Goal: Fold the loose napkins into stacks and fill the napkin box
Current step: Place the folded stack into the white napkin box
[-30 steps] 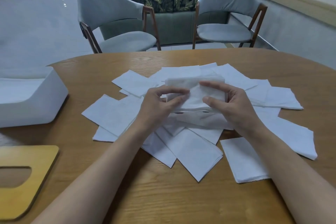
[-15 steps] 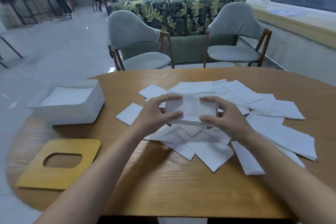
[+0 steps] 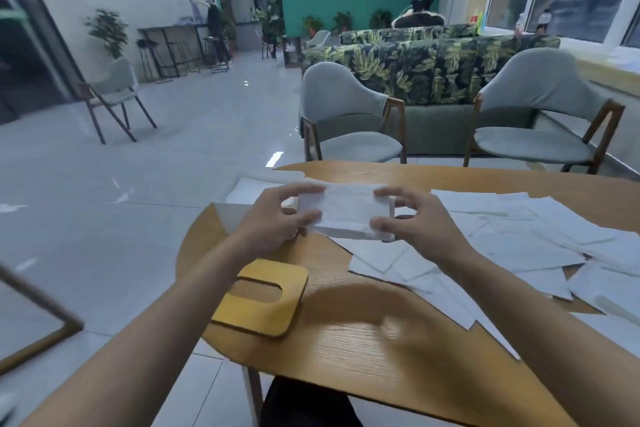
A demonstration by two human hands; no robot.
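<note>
head view: left hand (image 3: 277, 220) and right hand (image 3: 417, 224) each pinch one short end of the folded napkin stack (image 3: 346, 211), its long axis crosswise above the table (image 3: 346, 350), with the napkin box (image 3: 230, 213) just leftward behind the left hand.

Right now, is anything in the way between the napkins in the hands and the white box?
Nothing visible is. The left hand and right hand hold the napkin stack right by the open box. The yellow lid lies off it on the table, nearer the person. The hands hide part of the box.
</note>
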